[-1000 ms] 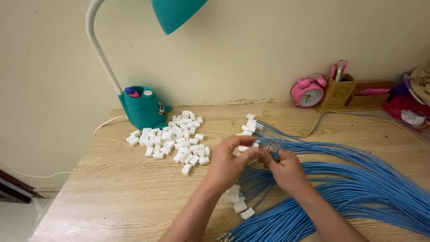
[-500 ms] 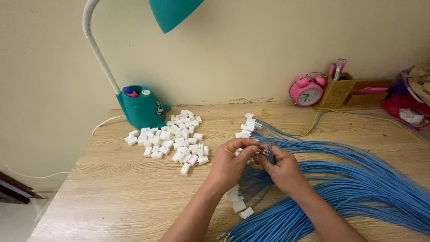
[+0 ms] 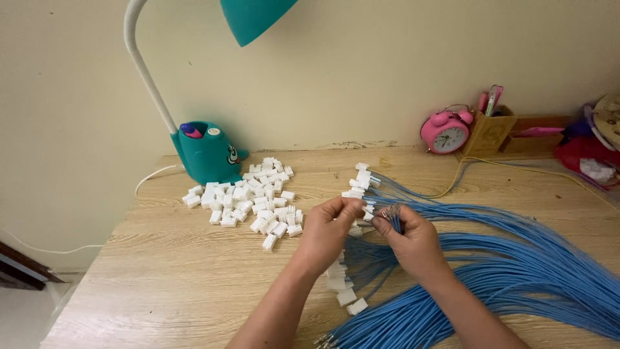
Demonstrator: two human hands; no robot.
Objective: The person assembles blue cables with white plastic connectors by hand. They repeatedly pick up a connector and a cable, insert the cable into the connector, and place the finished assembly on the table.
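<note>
My left hand (image 3: 328,229) pinches a small white plastic connector (image 3: 367,208) between thumb and fingers above the wooden desk (image 3: 161,278). Close beside it, my right hand (image 3: 413,238) grips the ends of a few blue wires (image 3: 395,216), their metal tips pointing at the connector. A large bundle of blue wires (image 3: 516,271) fans across the desk's right side. Some wires end in white connectors, both near the far end (image 3: 361,181) and under my wrists (image 3: 345,294).
A heap of loose white connectors (image 3: 248,200) lies left of my hands. Behind it stands a teal desk lamp (image 3: 205,152) with a white neck. A pink alarm clock (image 3: 445,132), a wooden pen holder (image 3: 489,132) and red clutter (image 3: 591,158) sit along the wall.
Both hands have stayed close together over the wires, with only small finger movements at the connector. The view has shifted slightly.
</note>
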